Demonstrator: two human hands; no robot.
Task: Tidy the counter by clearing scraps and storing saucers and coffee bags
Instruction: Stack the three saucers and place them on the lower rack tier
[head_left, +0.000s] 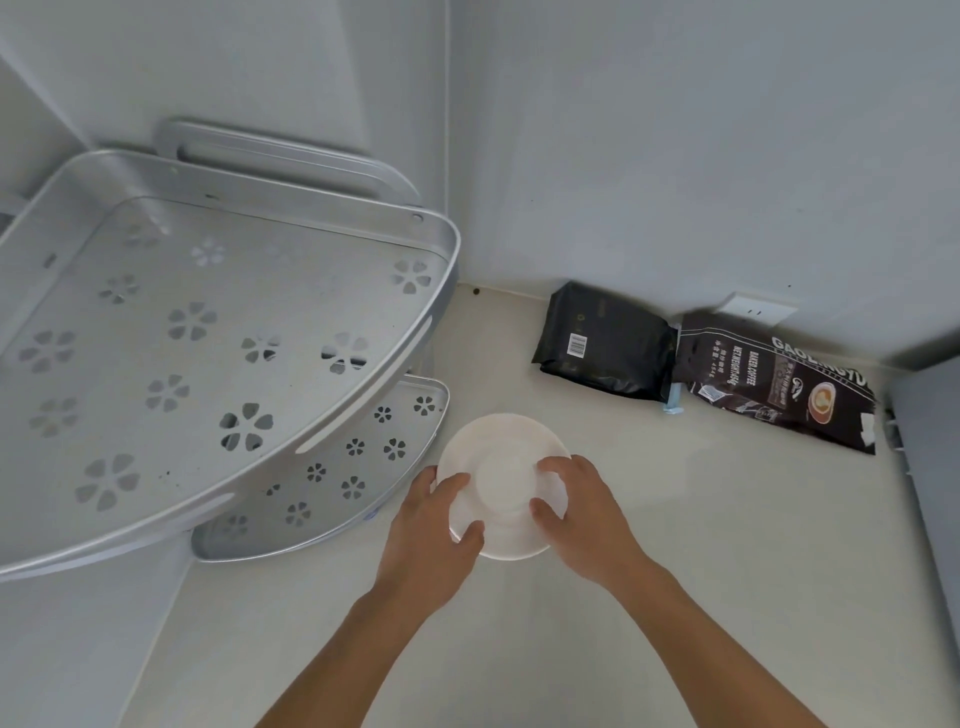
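Pale cream worktop (675, 545) runs into a corner of plain grey-white walls, and over its near middle a stack of white saucers (501, 486) is held between two bare hands. It looks like at least two saucers nested bottom-up, though the exact count is hard to tell. The left hand (431, 525) grips the stack's left rim, fingers curled over the top. The right hand (582, 514) grips the right rim in the same way, its fingertips (545, 470) resting on the upturned base. Whether the stack touches the worktop or hangs just above it cannot be told.

Just beside the stack on the left stands a two-tier metal corner rack. Its lower tier (337, 467), punched with flower-shaped holes, lies close to the left hand; the larger upper tier (208, 338) juts out above it.

Well apart, at the back right against the wall, lie two dark coffee bags: a plain black bag (605, 340) and, touching its right side, a printed bag (779, 384). A wall socket (756, 309) sits just above them.
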